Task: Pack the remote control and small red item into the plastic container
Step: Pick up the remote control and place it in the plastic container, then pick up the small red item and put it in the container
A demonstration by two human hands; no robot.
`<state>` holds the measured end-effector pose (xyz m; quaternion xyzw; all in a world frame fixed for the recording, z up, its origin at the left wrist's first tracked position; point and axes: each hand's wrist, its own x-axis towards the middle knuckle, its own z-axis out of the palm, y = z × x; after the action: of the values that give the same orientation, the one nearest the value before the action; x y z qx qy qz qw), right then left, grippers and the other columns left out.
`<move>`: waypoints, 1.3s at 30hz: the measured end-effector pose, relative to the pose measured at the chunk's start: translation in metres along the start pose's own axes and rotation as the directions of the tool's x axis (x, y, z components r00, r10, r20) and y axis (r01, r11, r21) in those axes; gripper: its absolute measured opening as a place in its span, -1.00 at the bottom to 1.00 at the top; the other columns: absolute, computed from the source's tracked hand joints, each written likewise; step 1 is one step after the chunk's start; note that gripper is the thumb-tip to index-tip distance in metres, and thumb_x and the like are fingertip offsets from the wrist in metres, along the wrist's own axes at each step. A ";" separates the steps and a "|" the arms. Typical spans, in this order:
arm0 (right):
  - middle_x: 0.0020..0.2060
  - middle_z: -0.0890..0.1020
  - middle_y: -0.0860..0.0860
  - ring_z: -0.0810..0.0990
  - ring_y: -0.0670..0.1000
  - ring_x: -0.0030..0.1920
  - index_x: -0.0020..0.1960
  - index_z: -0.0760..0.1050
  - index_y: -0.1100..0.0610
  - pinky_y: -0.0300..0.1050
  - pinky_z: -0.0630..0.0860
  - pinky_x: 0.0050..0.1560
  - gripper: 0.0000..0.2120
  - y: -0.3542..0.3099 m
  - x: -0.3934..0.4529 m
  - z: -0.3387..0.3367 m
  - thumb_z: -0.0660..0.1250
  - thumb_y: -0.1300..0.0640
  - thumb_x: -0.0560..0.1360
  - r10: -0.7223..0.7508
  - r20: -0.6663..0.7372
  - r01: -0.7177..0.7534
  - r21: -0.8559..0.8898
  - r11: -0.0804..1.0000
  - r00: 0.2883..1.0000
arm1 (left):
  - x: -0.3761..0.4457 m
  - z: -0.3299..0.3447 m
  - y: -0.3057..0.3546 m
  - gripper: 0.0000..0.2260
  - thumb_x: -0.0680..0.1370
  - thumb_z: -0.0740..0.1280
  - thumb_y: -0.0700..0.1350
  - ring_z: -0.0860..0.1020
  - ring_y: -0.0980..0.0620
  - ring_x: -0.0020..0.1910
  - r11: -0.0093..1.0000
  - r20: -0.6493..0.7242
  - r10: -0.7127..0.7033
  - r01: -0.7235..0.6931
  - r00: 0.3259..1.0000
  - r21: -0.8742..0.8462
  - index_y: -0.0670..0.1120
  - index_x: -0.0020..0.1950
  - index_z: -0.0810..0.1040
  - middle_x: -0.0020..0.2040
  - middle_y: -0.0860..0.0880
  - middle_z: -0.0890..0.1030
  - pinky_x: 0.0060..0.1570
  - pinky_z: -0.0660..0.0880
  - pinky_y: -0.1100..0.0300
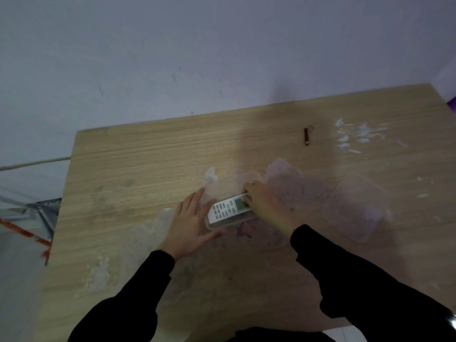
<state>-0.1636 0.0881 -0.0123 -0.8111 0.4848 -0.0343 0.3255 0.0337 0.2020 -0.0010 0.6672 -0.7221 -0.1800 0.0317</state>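
Note:
A white remote control (pixel 228 210) lies in a clear plastic container (pixel 217 224) near the middle of the wooden table (pixel 138 169). My right hand (pixel 265 206) grips the remote's display end, fingers curled over it. My left hand (pixel 191 222) rests flat and spread against the container's left side. A small red item (pixel 306 136) with a key ring lies alone on the table at the back right, far from both hands.
A clear plastic lid (pixel 355 208) lies to the right of my right arm. White smears (pixel 357 137) mark the table at the back right. The wall stands just behind the table. The table's left edge drops to a floor with a metal frame (pixel 37 208).

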 end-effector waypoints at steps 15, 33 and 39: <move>0.18 0.46 0.34 0.45 0.33 0.15 0.29 0.31 0.29 0.14 0.42 0.15 -0.58 0.106 0.063 -0.109 0.25 0.15 0.48 0.402 -0.415 -0.432 0.024 0.902 0.816 | 0.018 0.001 -0.005 -0.35 0.40 0.42 0.17 0.25 -0.18 0.46 0.994 -0.016 0.078 -0.079 0.997 -0.070 -0.05 0.41 0.34 0.50 -0.20 0.24 0.43 0.23 -0.11; -0.19 0.62 0.11 0.54 0.08 -0.19 -0.11 0.49 0.11 -0.13 0.38 -0.26 -0.93 0.018 0.055 -0.070 0.37 0.20 0.45 0.002 -0.111 0.015 0.155 0.988 0.994 | 0.039 -0.019 0.013 -0.54 0.53 0.25 0.09 0.40 -0.05 0.34 0.981 -0.306 -0.084 0.025 0.948 -0.191 -0.05 0.38 0.36 0.35 -0.06 0.49 0.29 0.28 0.04; -0.18 0.60 0.02 0.51 0.01 -0.14 -0.13 0.50 0.06 -0.06 0.40 -0.06 -0.93 -0.021 0.023 -0.046 0.38 0.11 0.45 -0.253 0.064 0.249 0.060 0.967 0.965 | 0.049 -0.024 0.024 -0.75 0.50 0.34 -0.20 0.61 -0.07 0.02 0.928 -0.232 -0.079 -0.014 0.969 -0.374 -0.07 0.17 0.56 0.04 -0.09 0.68 0.03 0.49 0.14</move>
<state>-0.1530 0.0538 0.0294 -0.8580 0.3653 -0.0590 0.3562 0.0122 0.1500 0.0188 0.6780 -0.6542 -0.2310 0.2429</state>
